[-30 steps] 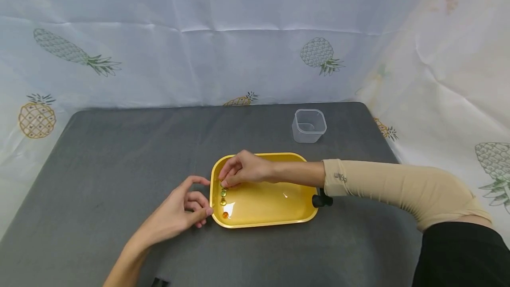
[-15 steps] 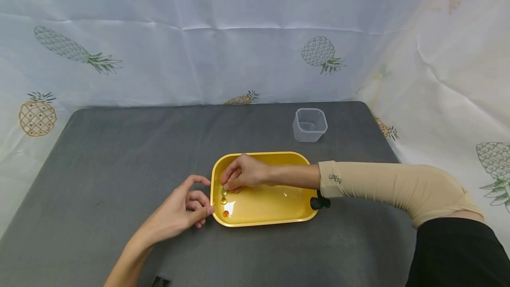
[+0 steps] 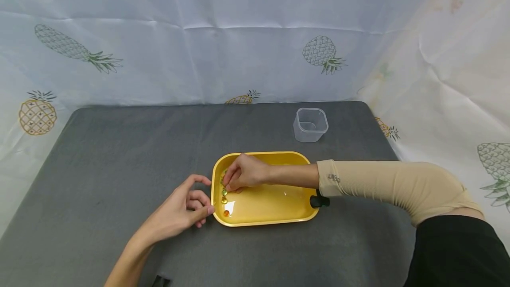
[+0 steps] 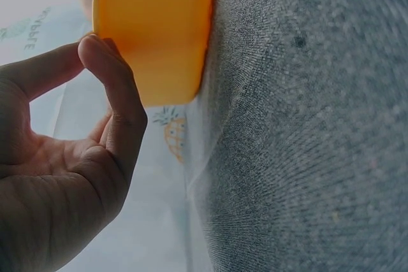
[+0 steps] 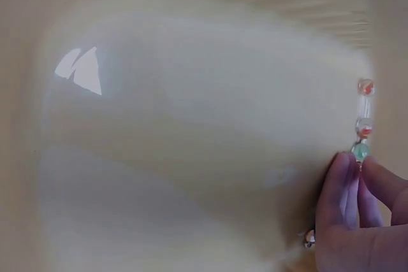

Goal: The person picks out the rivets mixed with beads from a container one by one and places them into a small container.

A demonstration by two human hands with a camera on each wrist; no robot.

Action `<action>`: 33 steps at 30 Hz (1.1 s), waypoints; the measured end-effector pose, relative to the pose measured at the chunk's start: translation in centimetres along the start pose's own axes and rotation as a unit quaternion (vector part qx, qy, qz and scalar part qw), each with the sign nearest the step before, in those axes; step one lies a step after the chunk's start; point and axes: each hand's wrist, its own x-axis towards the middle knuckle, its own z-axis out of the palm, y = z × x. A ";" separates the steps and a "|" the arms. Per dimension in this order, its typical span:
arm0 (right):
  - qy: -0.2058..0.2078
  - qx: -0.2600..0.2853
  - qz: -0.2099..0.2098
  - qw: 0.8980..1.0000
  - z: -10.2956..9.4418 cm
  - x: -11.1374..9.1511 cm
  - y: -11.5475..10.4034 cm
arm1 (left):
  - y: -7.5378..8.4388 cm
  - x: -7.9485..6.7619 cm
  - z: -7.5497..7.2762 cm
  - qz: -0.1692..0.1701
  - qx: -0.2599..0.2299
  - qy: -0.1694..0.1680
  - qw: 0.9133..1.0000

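Note:
A shallow yellow tray (image 3: 271, 223) lies on the grey table. Along its left inner side runs a row of small shiny glass marbles, from an orange marble (image 3: 226, 213) at the near end to green and yellow ones farther up. My right hand (image 3: 246, 172) reaches down into the tray, thumb and index finger pinching at a green marble (image 5: 361, 151). Another marble (image 5: 310, 239) is partly hidden behind its fingers. My left hand (image 3: 185, 209) stays outside the tray, relaxed, with index fingertip and thumb at the left rim; the left wrist view shows a fingertip against the yellow wall (image 4: 153, 42).
A clear square plastic container (image 3: 311, 125) stands behind the tray at the right. The grey tabletop (image 3: 131, 158) ends at a pineapple-print curtain (image 3: 179, 65) behind it. My right forearm, in a beige sleeve (image 3: 370, 183), crosses over the tray's right part.
My right hand has shifted slightly toward the right, uncovering marbles at the far end of the row. The left hand keeps its place at the rim.

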 end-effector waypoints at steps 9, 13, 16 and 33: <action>-0.005 -0.047 -0.026 0.999 -0.1 0.2 0.3 | 0.0 0.1 0.0 0.002 -0.001 -0.003 1.000; -0.002 -0.067 -0.036 0.997 -0.1 0.1 0.3 | 0.1 0.1 0.1 0.002 0.000 -0.004 1.000; 0.002 -0.077 -0.045 0.996 -0.1 0.1 0.2 | 0.1 0.2 0.0 0.003 0.001 -0.002 1.000; 0.002 -0.102 -0.049 0.994 0.1 0.4 0.2 | 0.1 0.0 0.1 0.004 -0.001 -0.001 1.000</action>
